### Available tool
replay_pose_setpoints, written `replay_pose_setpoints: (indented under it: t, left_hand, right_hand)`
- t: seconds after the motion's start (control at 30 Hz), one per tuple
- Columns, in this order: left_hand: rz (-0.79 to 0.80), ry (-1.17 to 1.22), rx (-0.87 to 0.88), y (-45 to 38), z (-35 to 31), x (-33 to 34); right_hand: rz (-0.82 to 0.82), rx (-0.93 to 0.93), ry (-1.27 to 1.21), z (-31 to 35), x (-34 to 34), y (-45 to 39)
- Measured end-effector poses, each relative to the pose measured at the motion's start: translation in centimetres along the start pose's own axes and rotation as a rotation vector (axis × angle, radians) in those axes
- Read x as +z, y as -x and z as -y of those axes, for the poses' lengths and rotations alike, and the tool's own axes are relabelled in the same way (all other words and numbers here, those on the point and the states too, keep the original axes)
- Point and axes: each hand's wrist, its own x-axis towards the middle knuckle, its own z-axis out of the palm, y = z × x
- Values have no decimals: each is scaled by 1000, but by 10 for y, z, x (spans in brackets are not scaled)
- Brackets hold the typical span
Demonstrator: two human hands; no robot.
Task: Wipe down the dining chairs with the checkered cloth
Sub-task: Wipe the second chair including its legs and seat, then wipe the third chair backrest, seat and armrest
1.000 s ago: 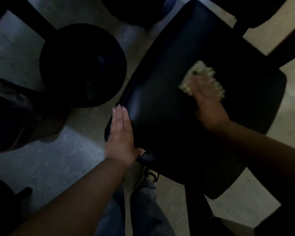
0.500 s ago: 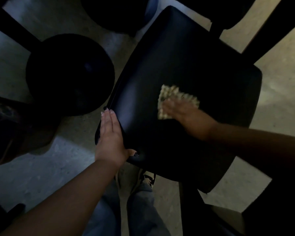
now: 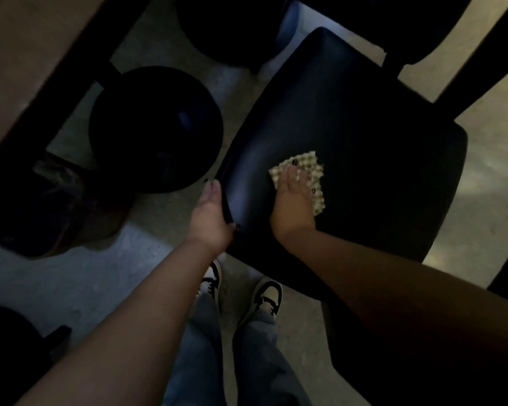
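At the far left of the frame a pale tabletop edge (image 3: 21,54) runs off the upper left corner, and under it a dark crumpled shape (image 3: 56,200), perhaps a bag, is too dim to identify. A black rounded form (image 3: 9,341) at the lower left is cut off by the frame edge. Just right of the dark shape stands a round black stool (image 3: 156,127); its legs are lost in shadow.

At centre the left hand (image 3: 210,213) lies along the left edge of the black chair seat (image 3: 364,136), fingers straight and close together on the rim, thumb hooked round the seat's near corner. Below it, jeans and two black-and-white sneakers (image 3: 266,297) show on the speckled floor (image 3: 106,276).

Right of centre the right hand (image 3: 292,200) presses flat on the checkered cloth (image 3: 316,177), fingers spread and dark-nailed; the cloth sits in the lower left part of the seat, and much of it is hidden beneath the palm. The seat's far side merges into darkness, and the chair back at the upper right is cut off.
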Motion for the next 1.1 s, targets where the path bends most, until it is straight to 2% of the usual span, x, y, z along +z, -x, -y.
replay_pose_setpoints:
  t: [0.07, 0.13, 0.27, 0.33, 0.37, 0.43, 0.5, 0.53, 0.63, 0.73, 0.87, 1.0, 1.1]
  left_hand:
    - [-111, 88, -85, 9, 9, -14]
    - [-194, 162, -141, 26, 19, -25]
    - [-269, 207, -220, 68, 47, -36]
    - [-288, 222, -237, 95, 64, -39]
    - [-292, 248, -253, 111, 72, -41]
    - [-290, 338, -280, 143, 86, -44]
    - [-283, 486, -323, 174, 94, -51]
    - [-288, 581, -347, 188, 95, -58]
    - [-351, 839, -384, 228, 91, -79]
    - [-403, 957, -359, 267, 82, -104]
    - [-370, 1045, -310, 319, 62, -144]
    - [-340, 1216, -186, 372, 41, -183]
    - [-410, 1285, -56, 405, 25, -205]
  right_hand:
    - [76, 76, -32, 22, -7, 2]
    - [94, 73, -98, 51, -2, 16]
    - [77, -221, -89, 95, 40, 77]
    - [154, -302, -149, 104, 59, 99]
    - [258, -272, -301, 109, 59, 110]
    - [465, -82, -766, 122, 42, 134]
    - [464, 113, -1184, 130, 15, 160]
    - [460, 147, -1293, 131, -1, 173]
    - [600, 99, -1567, 133, -57, 213]
    - [775, 50, -1814, 130, -109, 252]
    - [882, 23, -1811, 131, -171, 303]
    - [821, -180, -1787, 133, -218, 353]
    - [729, -318, -1725, 133, -248, 385]
